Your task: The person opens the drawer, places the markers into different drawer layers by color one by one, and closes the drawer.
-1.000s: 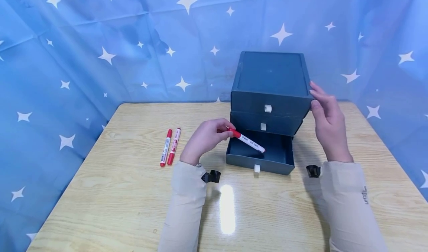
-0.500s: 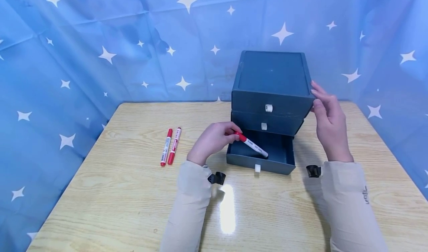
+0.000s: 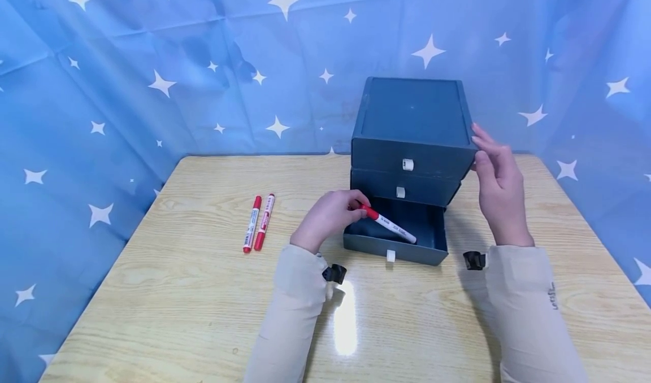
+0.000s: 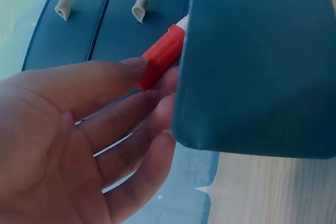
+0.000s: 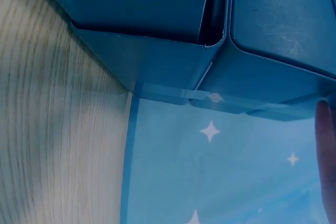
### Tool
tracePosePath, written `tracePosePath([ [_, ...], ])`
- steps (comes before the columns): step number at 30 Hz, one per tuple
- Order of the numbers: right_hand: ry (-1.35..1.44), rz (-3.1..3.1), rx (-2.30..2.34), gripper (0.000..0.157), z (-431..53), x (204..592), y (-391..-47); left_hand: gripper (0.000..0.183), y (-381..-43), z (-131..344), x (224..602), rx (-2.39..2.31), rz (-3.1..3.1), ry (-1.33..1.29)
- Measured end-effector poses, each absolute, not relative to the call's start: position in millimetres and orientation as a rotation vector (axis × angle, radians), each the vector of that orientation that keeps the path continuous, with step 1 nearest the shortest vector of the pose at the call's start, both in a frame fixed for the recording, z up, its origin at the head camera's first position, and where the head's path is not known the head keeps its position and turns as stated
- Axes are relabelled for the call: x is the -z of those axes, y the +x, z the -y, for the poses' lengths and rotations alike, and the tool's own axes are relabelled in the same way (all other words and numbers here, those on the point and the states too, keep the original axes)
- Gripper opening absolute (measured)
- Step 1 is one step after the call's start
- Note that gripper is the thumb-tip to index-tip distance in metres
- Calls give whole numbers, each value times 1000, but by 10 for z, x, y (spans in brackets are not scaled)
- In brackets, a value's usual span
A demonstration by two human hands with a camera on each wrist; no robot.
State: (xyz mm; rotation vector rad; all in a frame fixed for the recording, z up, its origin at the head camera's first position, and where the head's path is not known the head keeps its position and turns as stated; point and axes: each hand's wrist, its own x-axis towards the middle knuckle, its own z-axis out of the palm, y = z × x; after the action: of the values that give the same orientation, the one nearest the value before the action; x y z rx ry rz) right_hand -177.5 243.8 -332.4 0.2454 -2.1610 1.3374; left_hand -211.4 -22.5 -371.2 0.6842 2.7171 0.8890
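My left hand pinches a white marker by its red cap between thumb and fingers. The marker slants over the pulled-out bottom drawer of a dark blue drawer cabinet, its white end low inside near the drawer's front right. In the left wrist view the drawer's side wall hides most of the marker. My right hand rests against the cabinet's upper right side with fairly straight fingers; one finger shows at the edge of the right wrist view.
Two red-and-white markers lie side by side on the wooden table, left of the cabinet. The two upper drawers are closed, with small white pull tabs. A blue star-patterned cloth hangs behind.
My left hand has moved right and slightly towards me, carrying the marker farther over the open drawer. My right hand stays at the cabinet's side.
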Motion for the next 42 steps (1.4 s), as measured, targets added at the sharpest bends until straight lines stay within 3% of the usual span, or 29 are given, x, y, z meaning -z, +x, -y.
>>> tracePosePath([
  [42, 262, 2122, -1340, 29, -2427, 3348, -1789, 25, -2090, 243, 3700, -681, -2629, 644],
])
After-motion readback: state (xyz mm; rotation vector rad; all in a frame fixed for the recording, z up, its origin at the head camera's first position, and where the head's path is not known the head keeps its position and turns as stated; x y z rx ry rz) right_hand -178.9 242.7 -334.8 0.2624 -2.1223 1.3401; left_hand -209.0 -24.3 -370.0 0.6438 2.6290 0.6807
